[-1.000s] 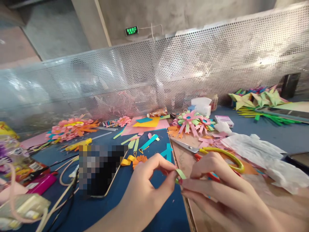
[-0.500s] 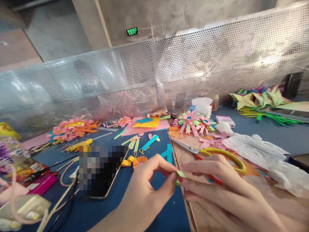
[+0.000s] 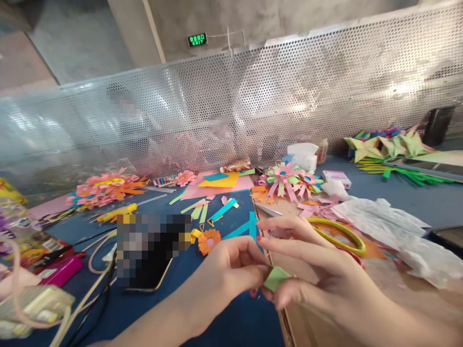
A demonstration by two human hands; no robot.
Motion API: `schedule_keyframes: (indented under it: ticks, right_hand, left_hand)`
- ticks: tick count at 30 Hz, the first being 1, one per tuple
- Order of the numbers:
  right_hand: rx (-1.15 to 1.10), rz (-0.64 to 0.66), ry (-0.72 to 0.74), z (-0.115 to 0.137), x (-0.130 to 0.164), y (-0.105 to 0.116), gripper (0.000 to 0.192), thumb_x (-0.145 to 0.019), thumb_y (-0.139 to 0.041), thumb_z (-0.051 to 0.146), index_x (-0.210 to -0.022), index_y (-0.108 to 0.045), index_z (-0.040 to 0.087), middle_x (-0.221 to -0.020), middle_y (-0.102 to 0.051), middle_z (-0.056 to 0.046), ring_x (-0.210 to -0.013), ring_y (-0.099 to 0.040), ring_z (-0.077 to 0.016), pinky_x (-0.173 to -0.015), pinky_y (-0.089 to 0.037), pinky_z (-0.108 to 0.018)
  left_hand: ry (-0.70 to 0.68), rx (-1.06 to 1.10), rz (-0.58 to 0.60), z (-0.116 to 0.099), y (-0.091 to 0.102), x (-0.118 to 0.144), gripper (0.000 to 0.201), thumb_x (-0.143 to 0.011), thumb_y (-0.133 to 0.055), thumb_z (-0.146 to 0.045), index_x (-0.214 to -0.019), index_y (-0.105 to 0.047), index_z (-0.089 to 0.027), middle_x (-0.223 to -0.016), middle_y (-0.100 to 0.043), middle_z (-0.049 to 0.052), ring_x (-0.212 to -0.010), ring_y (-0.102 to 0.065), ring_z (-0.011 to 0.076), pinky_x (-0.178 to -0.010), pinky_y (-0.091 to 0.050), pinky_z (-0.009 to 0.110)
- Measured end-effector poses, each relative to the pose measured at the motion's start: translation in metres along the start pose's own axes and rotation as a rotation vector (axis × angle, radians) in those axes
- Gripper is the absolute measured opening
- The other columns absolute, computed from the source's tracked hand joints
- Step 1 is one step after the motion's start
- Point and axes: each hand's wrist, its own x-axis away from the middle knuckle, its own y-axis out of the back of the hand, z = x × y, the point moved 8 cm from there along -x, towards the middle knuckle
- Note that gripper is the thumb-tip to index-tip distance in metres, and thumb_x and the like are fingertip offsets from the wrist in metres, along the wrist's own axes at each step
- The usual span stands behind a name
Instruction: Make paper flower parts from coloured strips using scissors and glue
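A small piece of light green paper (image 3: 277, 278) is held between my two hands over the edge of the brown board. My left hand (image 3: 237, 277) pinches its left side with thumb and fingers. On its right side, my right hand (image 3: 314, 265) has the thumb against the paper, while the index and middle fingers stretch out to the left. Scissors with yellow handles (image 3: 342, 236) lie just behind my right hand, which partly covers them. An orange paper flower (image 3: 209, 241) and blue paper strips (image 3: 240, 229) rest beyond my left hand.
A phone (image 3: 152, 255) and cables (image 3: 97, 294) lie at left. Paper flowers (image 3: 284, 178), coloured sheets (image 3: 220, 183) and a bottle (image 3: 237, 165) sit at the back, before a perforated metal screen (image 3: 202, 111). Crumpled white tissue (image 3: 390, 231) is at right.
Both hands have moved lower. The green paper has turned and now shows a broader face. My right index and middle fingers have lifted away from it.
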Motion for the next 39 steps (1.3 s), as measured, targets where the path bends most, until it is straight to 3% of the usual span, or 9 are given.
schedule_keyframes:
  ticks: [4, 7, 12, 21, 25, 28, 31, 34, 39]
  right_hand:
    - [-0.439, 0.082, -0.131, -0.005, 0.000, -0.011, 0.029, -0.074, -0.068, 0.015, -0.099, -0.067, 0.031, -0.109, -0.052, -0.002, -0.107, -0.056, -0.0154, -0.080, -0.057, -0.025]
    - [-0.588, 0.093, -0.198, -0.009, 0.001, -0.017, 0.031, -0.072, -0.070, 0.013, -0.099, -0.068, 0.030, -0.108, -0.053, -0.002, -0.107, -0.056, -0.0166, -0.078, -0.058, -0.026]
    - [-0.870, 0.170, -0.262, -0.012, 0.006, -0.029, 0.031, -0.074, -0.067, 0.009, -0.098, -0.068, 0.029, -0.109, -0.048, 0.000, -0.075, -0.064, -0.0064, -0.072, -0.061, -0.026]
    - [-0.970, 0.231, -0.367, -0.017, 0.010, -0.036, 0.037, -0.073, -0.069, 0.009, -0.102, -0.067, 0.032, -0.125, -0.044, -0.002, -0.076, -0.065, -0.0093, -0.074, -0.060, -0.031]
    - [-1.090, 0.290, -0.418, -0.019, 0.013, -0.043, 0.025, -0.076, -0.068, 0.011, -0.091, -0.072, 0.030, -0.125, -0.042, -0.001, -0.078, -0.065, -0.0122, -0.080, -0.057, -0.038]
    - [-1.006, 0.240, -0.401, -0.026, 0.013, -0.040, 0.045, -0.071, -0.074, 0.017, -0.110, -0.063, 0.036, -0.130, -0.038, -0.001, -0.085, -0.063, -0.0153, -0.081, -0.055, -0.039]
    - [-0.690, 0.090, -0.396, -0.041, 0.010, -0.026, 0.066, -0.061, -0.080, 0.034, -0.121, -0.051, 0.039, -0.122, -0.047, -0.001, -0.104, -0.054, -0.0219, -0.093, -0.046, -0.042]
    - [-0.347, 0.006, -0.335, -0.044, 0.005, -0.010, 0.044, -0.069, -0.073, 0.040, -0.110, -0.057, 0.036, -0.111, -0.054, 0.000, -0.111, -0.048, -0.0213, -0.098, -0.040, -0.041]
    - [-0.048, -0.033, -0.083, -0.024, 0.000, 0.002, 0.025, -0.076, -0.070, 0.029, -0.099, -0.062, 0.025, -0.100, -0.057, -0.002, -0.095, -0.056, -0.0140, -0.084, -0.047, -0.026]
  left_hand:
    - [0.063, 0.088, 0.091, 0.005, -0.008, -0.001, 0.005, -0.070, -0.057, -0.009, -0.072, -0.059, -0.014, -0.061, -0.058, -0.002, -0.055, -0.052, 0.0064, -0.054, -0.035, 0.018]
    - [0.086, 0.097, 0.145, 0.006, -0.012, 0.000, 0.007, -0.068, -0.056, -0.008, -0.069, -0.061, -0.013, -0.060, -0.059, -0.002, -0.053, -0.052, 0.0058, -0.052, -0.032, 0.018]
    - [0.143, 0.101, 0.191, 0.006, -0.017, 0.003, 0.010, -0.070, -0.057, -0.007, -0.072, -0.064, -0.014, -0.060, -0.059, -0.002, -0.054, -0.053, 0.0052, -0.053, -0.032, 0.017]
    - [0.148, 0.137, 0.206, 0.015, -0.014, 0.001, 0.010, -0.067, -0.056, -0.007, -0.065, -0.065, -0.011, -0.061, -0.061, 0.001, -0.054, -0.054, 0.0060, -0.053, -0.034, 0.017]
    - [0.175, 0.175, 0.215, 0.018, -0.014, 0.000, 0.007, -0.066, -0.061, -0.011, -0.072, -0.064, -0.010, -0.062, -0.060, 0.001, -0.053, -0.053, 0.0064, -0.053, -0.035, 0.018]
    - [0.157, 0.155, 0.148, 0.014, -0.009, -0.002, 0.003, -0.068, -0.060, -0.013, -0.070, -0.058, -0.012, -0.064, -0.060, 0.001, -0.057, -0.054, 0.0080, -0.055, -0.034, 0.019]
    - [0.040, -0.007, -0.066, 0.004, 0.010, -0.004, 0.006, -0.073, -0.059, -0.016, -0.071, -0.053, -0.015, -0.067, -0.060, 0.000, -0.063, -0.054, 0.0101, -0.058, -0.036, 0.021]
    - [-0.109, -0.276, -0.261, -0.010, 0.026, 0.000, 0.011, -0.079, -0.058, -0.025, -0.076, -0.052, -0.017, -0.074, -0.061, 0.000, -0.072, -0.056, 0.0129, -0.065, -0.039, 0.024]
    - [-0.290, -0.577, -0.388, -0.025, 0.029, 0.010, 0.010, -0.083, -0.054, -0.030, -0.081, -0.053, -0.020, -0.076, -0.058, -0.001, -0.072, -0.056, 0.0145, -0.066, -0.042, 0.027]
